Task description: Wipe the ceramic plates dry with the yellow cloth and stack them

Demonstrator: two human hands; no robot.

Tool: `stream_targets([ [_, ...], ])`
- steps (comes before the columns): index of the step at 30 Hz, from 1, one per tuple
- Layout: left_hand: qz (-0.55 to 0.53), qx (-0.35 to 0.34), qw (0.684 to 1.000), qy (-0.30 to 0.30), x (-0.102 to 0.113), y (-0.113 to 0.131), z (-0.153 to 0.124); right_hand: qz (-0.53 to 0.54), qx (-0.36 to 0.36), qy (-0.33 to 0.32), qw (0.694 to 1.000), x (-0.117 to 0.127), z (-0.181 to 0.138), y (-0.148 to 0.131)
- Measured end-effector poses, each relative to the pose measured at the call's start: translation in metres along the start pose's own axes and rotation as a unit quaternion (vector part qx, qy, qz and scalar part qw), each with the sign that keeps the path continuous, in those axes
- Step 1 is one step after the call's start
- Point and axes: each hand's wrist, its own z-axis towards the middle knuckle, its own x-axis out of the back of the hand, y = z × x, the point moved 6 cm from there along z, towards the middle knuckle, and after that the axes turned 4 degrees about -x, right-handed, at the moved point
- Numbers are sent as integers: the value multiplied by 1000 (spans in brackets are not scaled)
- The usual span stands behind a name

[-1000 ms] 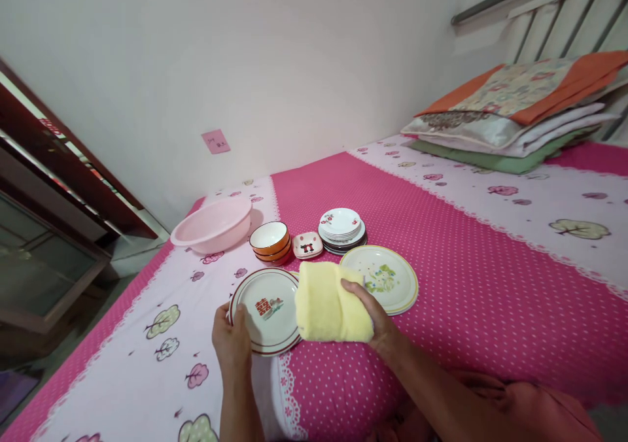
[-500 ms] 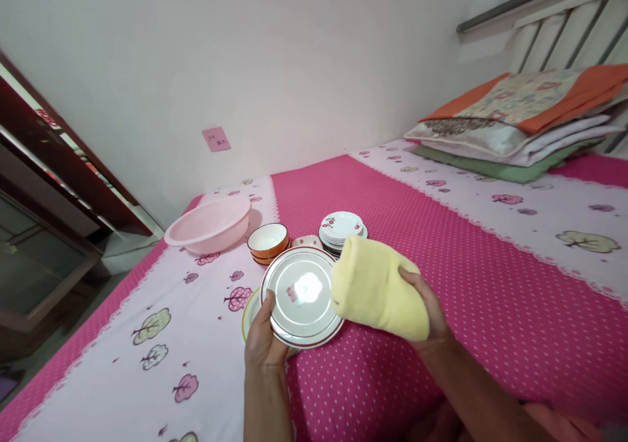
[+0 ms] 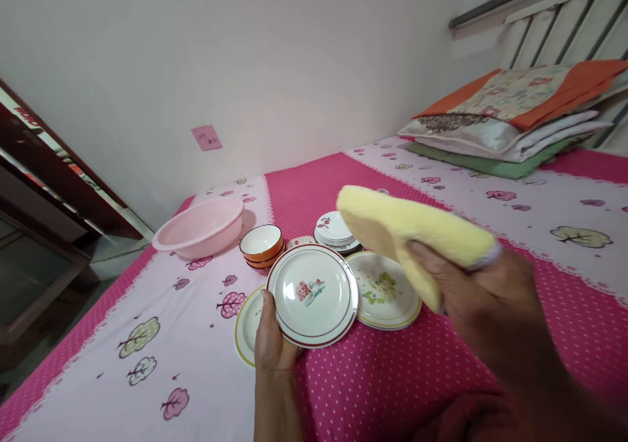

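My left hand (image 3: 275, 337) grips a white plate (image 3: 338, 291) by its left rim, thumb on top. The plate has red rim lines and a red and green print in its middle. My right hand (image 3: 481, 291) is closed round a folded yellow cloth (image 3: 417, 220), raised to the right of the plate and apart from it. Below the cloth lies a stack of yellow-rimmed plates (image 3: 387, 291) with a green print, partly covered. Another yellow-rimmed plate (image 3: 244, 327) shows at the left, partly hidden behind the held plate and my left hand.
Orange bowls (image 3: 262, 244) are stacked beyond the held plate, beside small flowered plates (image 3: 334, 227). A pink basin (image 3: 201, 229) stands at the back left on the bed (image 3: 196, 337). Folded bedding (image 3: 515, 115) is piled at the far right, and a door frame stands left.
The cloth has lifted off the plate's right side and moved up and right with my right hand. The plate's print and the stack of yellow-rimmed plates have come into view.
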Motion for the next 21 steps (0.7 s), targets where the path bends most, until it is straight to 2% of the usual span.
stream_targets([
  [3, -28, 19, 999, -19, -4, -5, 0, -26, 140, -92, 986, -40, -4, -1],
  [6, -65, 28, 996, -60, -9, -9, 0, -100, 277, -175, 940, -78, -28, 28],
  [7, -75, 27, 994, -74, -10, -10, 1, -145, 290, -227, 918, -91, -38, 43],
  [10, -96, 17, 990, -100, -7, -10, 4, -247, 263, -329, 873, -113, -66, 87],
  [12, -106, 16, 988, -114, -3, -9, 6, -268, 246, -367, 856, -117, -80, 99],
  [15, -128, 41, 985, -109, 4, -6, 6, -248, 241, -420, 839, -119, -94, 99],
  [18, -137, 93, 982, -89, 5, -5, 0, -229, 254, -483, 806, -123, -108, 95],
  [21, -140, 107, 981, -77, -3, -7, -8, -231, 277, -496, 790, -128, -111, 96],
])
